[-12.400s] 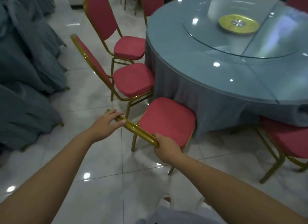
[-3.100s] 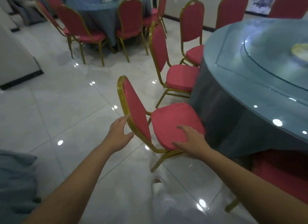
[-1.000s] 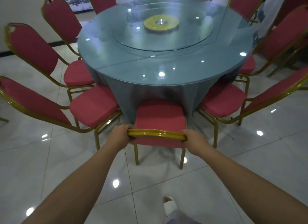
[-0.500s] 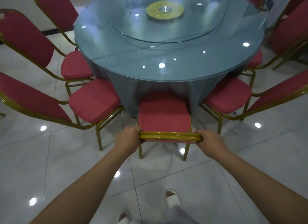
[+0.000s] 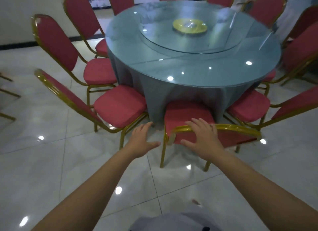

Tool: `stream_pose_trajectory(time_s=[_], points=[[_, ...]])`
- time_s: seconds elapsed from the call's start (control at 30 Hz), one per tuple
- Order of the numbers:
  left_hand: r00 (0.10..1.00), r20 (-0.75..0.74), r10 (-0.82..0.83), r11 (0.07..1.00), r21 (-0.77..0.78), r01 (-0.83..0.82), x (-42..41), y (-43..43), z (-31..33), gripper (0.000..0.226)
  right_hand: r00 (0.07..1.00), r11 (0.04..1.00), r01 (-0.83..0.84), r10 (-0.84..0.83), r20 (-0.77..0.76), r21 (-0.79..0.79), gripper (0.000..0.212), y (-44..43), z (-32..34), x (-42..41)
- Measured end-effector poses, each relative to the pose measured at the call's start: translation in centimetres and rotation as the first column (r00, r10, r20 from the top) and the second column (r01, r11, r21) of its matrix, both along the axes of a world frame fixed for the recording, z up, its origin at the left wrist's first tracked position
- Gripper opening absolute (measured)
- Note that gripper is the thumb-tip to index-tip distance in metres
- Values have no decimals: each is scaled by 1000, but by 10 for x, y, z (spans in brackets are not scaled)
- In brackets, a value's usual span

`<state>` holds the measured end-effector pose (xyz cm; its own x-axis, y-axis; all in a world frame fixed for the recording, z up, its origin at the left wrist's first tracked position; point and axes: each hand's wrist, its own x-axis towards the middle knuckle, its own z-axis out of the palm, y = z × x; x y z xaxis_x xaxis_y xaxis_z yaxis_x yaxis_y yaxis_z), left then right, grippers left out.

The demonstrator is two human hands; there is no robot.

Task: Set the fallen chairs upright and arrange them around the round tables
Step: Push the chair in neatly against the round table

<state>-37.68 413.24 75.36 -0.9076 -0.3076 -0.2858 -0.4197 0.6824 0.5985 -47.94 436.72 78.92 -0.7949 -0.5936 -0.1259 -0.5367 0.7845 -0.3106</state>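
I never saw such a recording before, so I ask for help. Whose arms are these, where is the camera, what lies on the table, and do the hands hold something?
There is no machine: the arms are a person's own. The picture comes from a camera worn on the head, looking forward and down. The left hand is open in the air and touches nothing. The right hand is spread, fingers straight, over the gold top of the nearest chair; it has no grip on it. This chair stands upright at the round table. On the table lie a glass turntable and a yellow disc. More red chairs stand around it.
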Motion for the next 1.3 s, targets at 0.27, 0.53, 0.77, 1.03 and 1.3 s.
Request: stream_pose_trajectory(time_s=[0.27, 0.53, 0.77, 1.03, 1.3], points=[[965, -47, 259, 966, 15, -259, 120, -164, 18, 83, 965, 970, -222, 233, 119, -99, 67, -174, -5, 63], [909, -49, 413, 910, -15, -415, 136, -338, -7, 81, 924, 959, -251, 277, 264, -131, 73, -345, -32, 39], [919, 2, 394, 918, -46, -393, 101, -471, -5, 87, 864, 947, -208, 295, 409, -244, 81, -505, -34, 32], [962, -41, 269, 957, -106, -272, 51, -605, 0, 99, 887, 952, -92, 211, 410, -292, 67, -619, -29, 29], [966, 23, -257, 907, -340, 250, -30, -714, -7, 103, 914, 944, 312, -267, 306, -109, 29, -672, -41, 61]])
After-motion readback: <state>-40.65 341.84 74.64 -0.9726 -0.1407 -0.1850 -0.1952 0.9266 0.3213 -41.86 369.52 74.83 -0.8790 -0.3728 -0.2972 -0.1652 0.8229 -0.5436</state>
